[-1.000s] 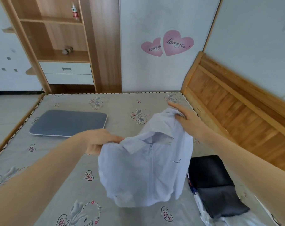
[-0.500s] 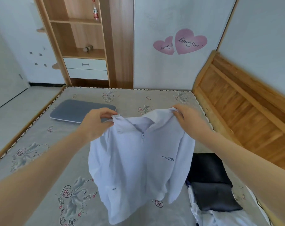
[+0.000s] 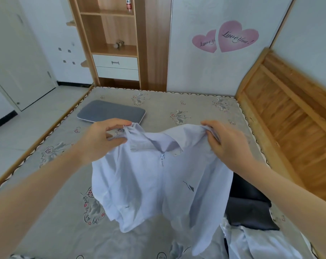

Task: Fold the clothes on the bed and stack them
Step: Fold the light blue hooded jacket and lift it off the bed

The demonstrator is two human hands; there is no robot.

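A pale lilac zip-neck top [image 3: 158, 184] hangs in the air above the bed, front facing me, its hem near the mattress. My left hand [image 3: 104, 137] pinches its left shoulder and my right hand [image 3: 225, 144] grips its right shoulder, spreading it wide. Dark folded clothes [image 3: 249, 208] lie stacked on the mattress at the right, partly hidden behind the top. A crumpled white garment [image 3: 255, 242] lies below them at the bottom right.
The grey patterned mattress [image 3: 55, 212] has a flat grey cushion [image 3: 111, 111] at its far left. A wooden headboard [image 3: 289, 118] runs along the right. A shelf unit with drawers [image 3: 115, 53] stands beyond the bed's far edge.
Both hands have spread apart and the top has opened out flat, now held by both shoulders. The view has shifted, showing more floor at the left.
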